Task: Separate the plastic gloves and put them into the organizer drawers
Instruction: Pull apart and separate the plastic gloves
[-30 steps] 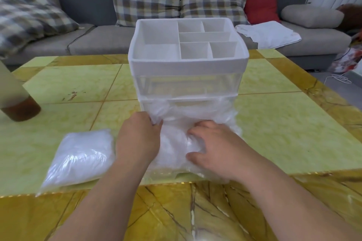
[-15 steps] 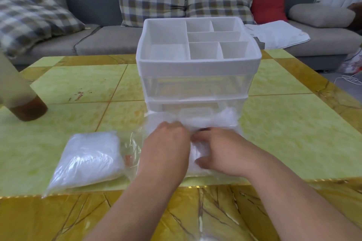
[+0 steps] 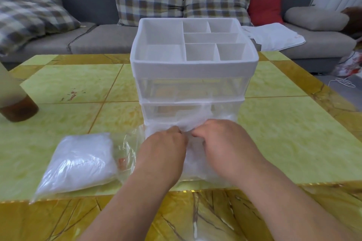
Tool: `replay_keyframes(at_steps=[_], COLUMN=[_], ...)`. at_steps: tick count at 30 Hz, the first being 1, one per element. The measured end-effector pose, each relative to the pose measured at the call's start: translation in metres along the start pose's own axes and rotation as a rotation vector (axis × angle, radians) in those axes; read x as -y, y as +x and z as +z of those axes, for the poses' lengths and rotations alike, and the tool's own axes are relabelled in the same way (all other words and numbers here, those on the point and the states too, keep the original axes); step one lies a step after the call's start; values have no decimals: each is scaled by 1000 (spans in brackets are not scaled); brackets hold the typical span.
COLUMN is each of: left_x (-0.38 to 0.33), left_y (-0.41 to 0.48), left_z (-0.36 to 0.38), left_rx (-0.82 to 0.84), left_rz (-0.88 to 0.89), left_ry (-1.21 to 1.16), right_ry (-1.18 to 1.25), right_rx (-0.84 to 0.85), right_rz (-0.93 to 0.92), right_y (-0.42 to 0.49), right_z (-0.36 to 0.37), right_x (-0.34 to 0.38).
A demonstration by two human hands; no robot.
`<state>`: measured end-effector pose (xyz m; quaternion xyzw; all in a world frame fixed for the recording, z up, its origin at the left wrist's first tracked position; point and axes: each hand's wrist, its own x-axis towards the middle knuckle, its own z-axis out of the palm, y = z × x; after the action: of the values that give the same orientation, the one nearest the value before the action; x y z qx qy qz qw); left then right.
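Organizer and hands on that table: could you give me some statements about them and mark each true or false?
1. The left hand and the right hand both pinch thin plastic gloves in front of the organizer. True.
2. The organizer's top compartments are filled with gloves. False: they look empty.
3. A full bag lies on the table, left of the left hand. True.
4. The red cushion lies on the table. False: it rests on the sofa.
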<state>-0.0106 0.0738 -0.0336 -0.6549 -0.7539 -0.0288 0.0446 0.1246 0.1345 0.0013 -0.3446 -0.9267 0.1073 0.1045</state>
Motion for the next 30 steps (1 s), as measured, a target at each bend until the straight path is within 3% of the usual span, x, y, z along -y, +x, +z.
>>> replay_keyframes(at_steps=[8,13,17,19,25,30], left_x=[4,5,-6,-10,-3,-1], left_y=[0,1,-3,-6,-1,6], left_z=[-1,0,-19,-23,0,3], left_rx=[34,53,-124,-123,-35,194], left_rz=[57,-29,-169,-197,-159,-112], left_ry=[-81,-200,-162,-115,-201,-216], right_ry=[18,85,90,108,152,139], right_rx=[216,340,354,361,375,354], right_rz=[100,139,147,158,130,124], right_y=[8,17,20,19,16,15], right_z=[24,18,26,26,20,15], right_x=[-11,-15,-19,-21,-20,-16])
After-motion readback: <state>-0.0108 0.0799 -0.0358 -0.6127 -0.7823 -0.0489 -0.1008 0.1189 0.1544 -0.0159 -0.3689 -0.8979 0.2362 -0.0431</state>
